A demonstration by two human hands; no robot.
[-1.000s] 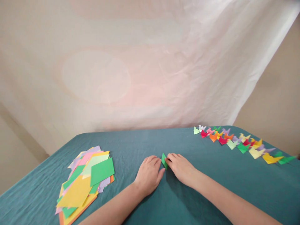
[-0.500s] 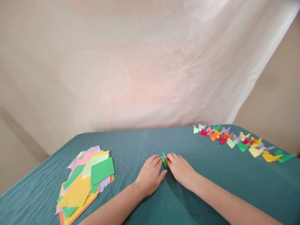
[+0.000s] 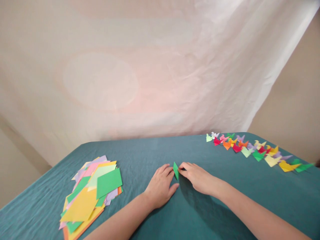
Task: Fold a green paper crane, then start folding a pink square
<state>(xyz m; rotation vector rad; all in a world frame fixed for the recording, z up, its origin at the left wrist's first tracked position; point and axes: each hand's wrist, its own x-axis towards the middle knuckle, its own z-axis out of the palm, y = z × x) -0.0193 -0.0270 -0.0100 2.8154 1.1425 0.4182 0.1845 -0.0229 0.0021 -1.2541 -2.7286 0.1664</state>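
Observation:
A small piece of green origami paper (image 3: 175,171), folded into a narrow diamond, lies on the table between my hands. My left hand (image 3: 160,187) rests palm down to its left, fingers stretched flat, with the fingertips at the paper's left edge and the thumb held apart just below its bottom point. From the other side, my right hand (image 3: 197,177) pinches the paper's right edge between thumb and index finger. The creases under the fingertips are too small to make out.
A teal cloth covers the table (image 3: 140,153). On the left lies a loose heap of coloured paper sheets (image 3: 82,203). Several folded paper birds (image 3: 247,152) stand in rows at the back right. Behind the table hangs a pale sheet (image 3: 155,73).
My right hand has shifted slightly right and turned, its fingers now gathered in a pinch at the paper's edge. The left hand and the green paper have hardly moved.

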